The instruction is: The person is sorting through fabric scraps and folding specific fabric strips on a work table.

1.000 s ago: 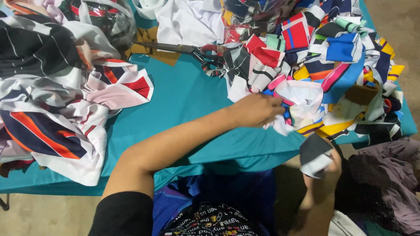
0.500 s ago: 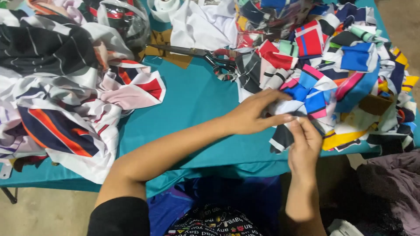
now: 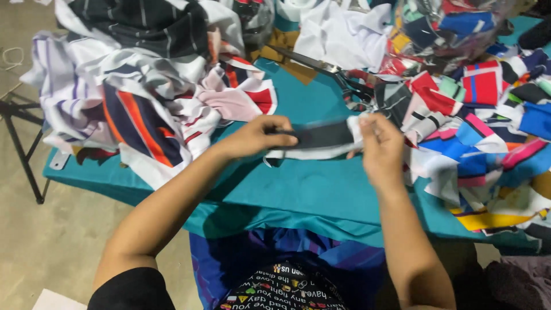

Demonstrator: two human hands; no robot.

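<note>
My left hand point(image 3: 258, 136) and my right hand point(image 3: 381, 146) hold a dark strip of cloth with a white edge point(image 3: 321, 139) stretched between them, just above the teal table cover point(image 3: 321, 189). The left hand pinches its left end and the right hand grips its right end. The strip is blurred. A pair of large scissors point(image 3: 338, 77) lies on the table behind the hands, its blades pointing to the back left.
A heap of striped cloth point(image 3: 138, 103) covers the table's left side. Several small colourful cloth scraps point(image 3: 482, 132) are piled at the right. White fabric point(image 3: 344, 34) lies at the back. A metal stand point(image 3: 23, 149) is on the floor at left.
Both hands have moved left, away from the scrap pile, to the middle of the table. The piece of cloth is now pulled out flat between them.
</note>
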